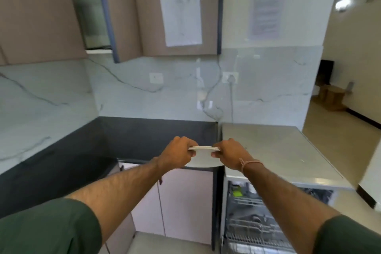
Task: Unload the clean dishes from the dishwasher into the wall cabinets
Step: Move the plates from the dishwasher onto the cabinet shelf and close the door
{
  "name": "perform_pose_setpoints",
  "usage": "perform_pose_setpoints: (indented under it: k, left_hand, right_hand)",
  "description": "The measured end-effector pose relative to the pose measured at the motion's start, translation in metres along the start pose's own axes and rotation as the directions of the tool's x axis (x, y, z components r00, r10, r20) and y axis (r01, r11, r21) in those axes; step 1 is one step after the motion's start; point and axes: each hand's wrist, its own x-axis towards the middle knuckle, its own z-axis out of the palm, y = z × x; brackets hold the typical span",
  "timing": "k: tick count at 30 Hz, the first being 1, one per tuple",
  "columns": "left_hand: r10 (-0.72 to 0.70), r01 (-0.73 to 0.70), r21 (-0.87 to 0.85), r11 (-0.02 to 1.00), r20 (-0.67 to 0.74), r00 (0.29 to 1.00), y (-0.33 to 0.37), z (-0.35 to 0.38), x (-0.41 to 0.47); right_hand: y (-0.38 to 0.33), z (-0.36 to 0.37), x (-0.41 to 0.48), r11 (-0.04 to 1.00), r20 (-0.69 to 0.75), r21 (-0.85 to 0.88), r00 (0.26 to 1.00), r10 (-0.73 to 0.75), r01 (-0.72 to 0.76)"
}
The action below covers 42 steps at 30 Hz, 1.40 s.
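A white plate (203,158) is held level in front of me, above the edge of the black counter (144,136). My left hand (177,155) grips its left rim and my right hand (231,153) grips its right rim. The dishwasher (257,222) stands open at the lower right, its wire racks pulled out below my right forearm. Up at the left, a wall cabinet (90,16) stands with its door (121,12) swung open and a white shelf inside.
A steel countertop (278,150) covers the dishwasher. A marble backsplash carries sockets and a hanging cable (232,97). A paper sheet (181,12) is taped to the shut cabinet door. Pale base cabinets (181,202) lie below. An open room is at the right.
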Motion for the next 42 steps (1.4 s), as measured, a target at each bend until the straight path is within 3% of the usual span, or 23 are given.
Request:
perform_pose_setpoints:
  k: [8, 18, 22, 26, 28, 31, 37, 42]
  left_hand:
    - [-0.123, 0.180, 0.245, 0.953, -0.230, 0.965, -0.077, -0.153, -0.039]
    - [-0.231, 0.380, 0.364, 0.850, -0.390, 0.891, -0.208, -0.287, -0.028]
    - [-0.223, 0.416, 0.374, 0.828, -0.462, 0.859, -0.254, -0.349, 0.002]
    - [-0.149, 0.390, 0.337, 0.857, -0.563, 0.813, -0.297, -0.396, 0.045]
    - [-0.122, 0.372, 0.328, 0.868, -0.586, 0.801, -0.318, -0.415, 0.072]
    - [-0.082, 0.334, 0.331, 0.883, -0.592, 0.802, -0.345, -0.441, 0.116]
    - [0.024, 0.212, 0.334, 0.918, -0.581, 0.813, -0.398, -0.488, 0.207]
    - [0.061, 0.149, 0.313, 0.938, -0.573, 0.817, -0.438, -0.522, 0.273]
  right_hand:
    - [-0.160, -0.026, 0.085, 0.967, -0.170, -0.036, 0.952, -0.256, 0.253]
    - [-0.314, 0.000, 0.238, 0.877, -0.271, 0.017, 0.847, -0.457, 0.479]
    - [-0.371, -0.001, 0.312, 0.857, -0.405, -0.008, 0.782, -0.474, 0.516]
    - [-0.412, -0.006, 0.386, 0.881, -0.557, -0.081, 0.711, -0.429, 0.467]
    - [-0.427, -0.013, 0.419, 0.905, -0.576, -0.118, 0.714, -0.398, 0.409]
    - [-0.440, -0.027, 0.468, 0.932, -0.589, -0.183, 0.724, -0.358, 0.312]
    - [-0.452, -0.040, 0.570, 0.960, -0.705, -0.225, 0.652, -0.279, 0.168]
    - [-0.460, -0.057, 0.649, 0.960, -0.728, -0.274, 0.641, -0.243, 0.053]
